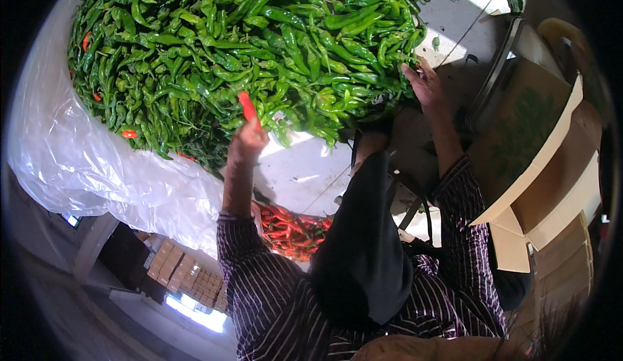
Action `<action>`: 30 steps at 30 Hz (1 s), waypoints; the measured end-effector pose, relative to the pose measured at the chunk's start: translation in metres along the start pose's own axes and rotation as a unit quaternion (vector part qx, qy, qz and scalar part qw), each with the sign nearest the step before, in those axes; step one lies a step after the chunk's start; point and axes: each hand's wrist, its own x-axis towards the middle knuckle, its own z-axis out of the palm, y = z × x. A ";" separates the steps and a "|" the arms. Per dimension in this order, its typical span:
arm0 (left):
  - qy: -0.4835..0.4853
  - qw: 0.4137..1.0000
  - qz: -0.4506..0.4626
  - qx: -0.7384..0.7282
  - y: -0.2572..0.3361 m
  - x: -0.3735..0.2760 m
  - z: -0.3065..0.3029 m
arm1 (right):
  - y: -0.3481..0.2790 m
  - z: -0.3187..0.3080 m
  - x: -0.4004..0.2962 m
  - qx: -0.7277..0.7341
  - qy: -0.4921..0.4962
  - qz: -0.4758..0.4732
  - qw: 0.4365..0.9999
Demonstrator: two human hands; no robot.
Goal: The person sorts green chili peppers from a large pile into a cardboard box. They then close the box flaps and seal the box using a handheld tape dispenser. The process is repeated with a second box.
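Observation:
A red chili pepper (247, 106) sticks up from my left hand (249, 140), whose fingers are closed around its lower end. That hand is slightly blurred, at the near edge of a large heap of green chili peppers (204, 64). At the heap's right edge is my right hand (428, 87), thumb and fingers bent against the green peppers there. Whether it grips one cannot be made out. Several red peppers show along the heap's left side, one of them a small red pepper (129, 134). Beside my left forearm lies a pile of red chili peppers (294, 232), partly hidden by my leg.
Clear plastic sheeting (141, 181) borders the heap at left. An open cardboard box (530, 166) stands close on my right. Scattered leaves lie on the pale floor (302, 181). Far off at lower left are stacked cartons (180, 268). My bent knee (365, 244) rises between my arms.

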 end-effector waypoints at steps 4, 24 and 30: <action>-0.180 0.949 -0.050 0.255 -0.043 -0.065 -0.029 | 0.024 -0.005 0.013 0.036 -0.024 0.015 0.999; -0.151 0.530 0.468 0.691 0.151 0.097 0.407 | 0.000 0.000 0.007 -0.003 0.116 -0.042 0.992; -0.282 0.607 0.296 0.682 0.144 0.080 0.362 | -0.004 -0.005 0.011 0.031 0.083 0.002 0.996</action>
